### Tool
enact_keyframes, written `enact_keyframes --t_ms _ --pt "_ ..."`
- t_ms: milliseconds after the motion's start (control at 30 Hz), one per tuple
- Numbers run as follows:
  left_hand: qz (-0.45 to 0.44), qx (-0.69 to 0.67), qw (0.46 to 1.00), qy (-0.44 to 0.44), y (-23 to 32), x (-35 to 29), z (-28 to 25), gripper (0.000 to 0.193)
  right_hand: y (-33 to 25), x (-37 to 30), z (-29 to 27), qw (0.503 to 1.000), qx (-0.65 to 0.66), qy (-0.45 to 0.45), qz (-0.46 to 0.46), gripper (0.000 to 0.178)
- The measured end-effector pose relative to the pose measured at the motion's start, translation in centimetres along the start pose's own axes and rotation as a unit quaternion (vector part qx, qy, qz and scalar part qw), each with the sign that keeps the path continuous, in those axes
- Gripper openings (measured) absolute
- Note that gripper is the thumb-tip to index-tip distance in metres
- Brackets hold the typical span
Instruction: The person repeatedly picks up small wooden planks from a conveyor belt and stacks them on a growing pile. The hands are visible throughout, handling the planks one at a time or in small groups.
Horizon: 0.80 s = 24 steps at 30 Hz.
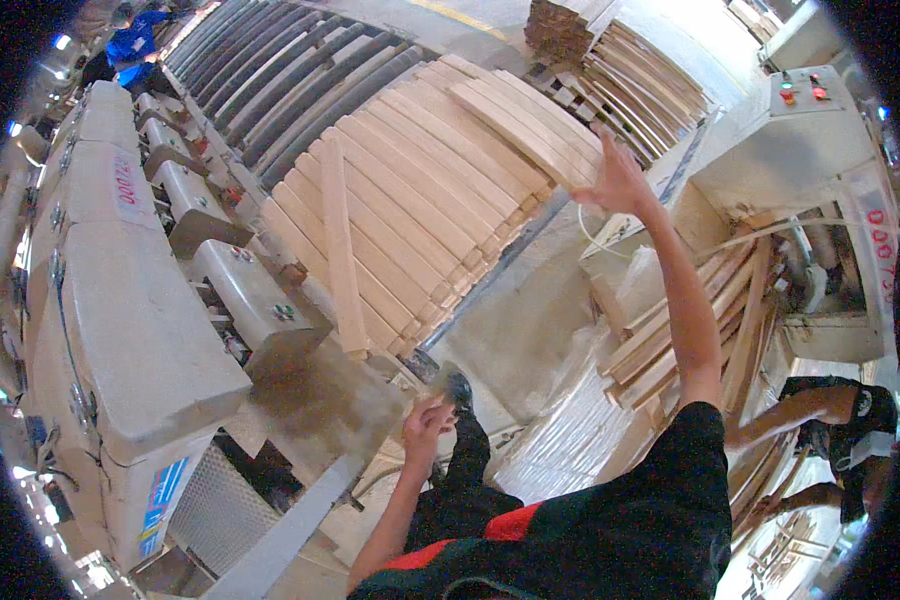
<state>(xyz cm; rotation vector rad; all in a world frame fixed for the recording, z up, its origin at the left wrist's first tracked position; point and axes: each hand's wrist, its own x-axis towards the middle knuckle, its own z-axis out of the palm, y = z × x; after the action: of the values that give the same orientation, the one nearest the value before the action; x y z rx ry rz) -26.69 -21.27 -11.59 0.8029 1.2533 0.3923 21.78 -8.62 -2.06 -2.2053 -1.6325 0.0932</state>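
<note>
And here's the right hand [618,185], grip spread wide, thumb well away from fingers, right at the near end of the top slats [530,118]; whether skin meets wood, I can't tell. Down low, the left hand [428,428] has its fingers curled, and whether they pinch anything, I can't tell either. Under the top slats sits the stack [410,195], with one slanting slat [339,240] lying askew over its left side. Good handling here, I'd judge, means squaring that one with its neighbours, pressing on flat ends and keeping fingertips out of the seams. Farther out, rollers [342,110] run behind the stack, the machine [150,310] flanks the left, and a co-worker [138,45] in blue stands beyond.
</note>
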Motion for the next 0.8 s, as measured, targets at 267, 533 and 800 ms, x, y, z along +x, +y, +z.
enact_keyframes --t_ms 267,533,800 --pt "0.105 -0.074 0.946 -0.299 7.6 -0.7 11.0 0.044 0.6 -21.6 -1.8 0.874 0.469 -0.037 0.122 0.079" --pt "0.207 -0.062 0.925 -0.311 7.3 -12.3 9.3 0.077 -13.4 -51.0 3.1 0.595 0.772 0.076 0.210 0.066" --pt "0.309 -0.115 0.880 -0.341 -6.0 -26.2 -4.3 0.109 -34.6 -61.3 -3.9 0.704 0.699 -0.089 0.092 0.111"
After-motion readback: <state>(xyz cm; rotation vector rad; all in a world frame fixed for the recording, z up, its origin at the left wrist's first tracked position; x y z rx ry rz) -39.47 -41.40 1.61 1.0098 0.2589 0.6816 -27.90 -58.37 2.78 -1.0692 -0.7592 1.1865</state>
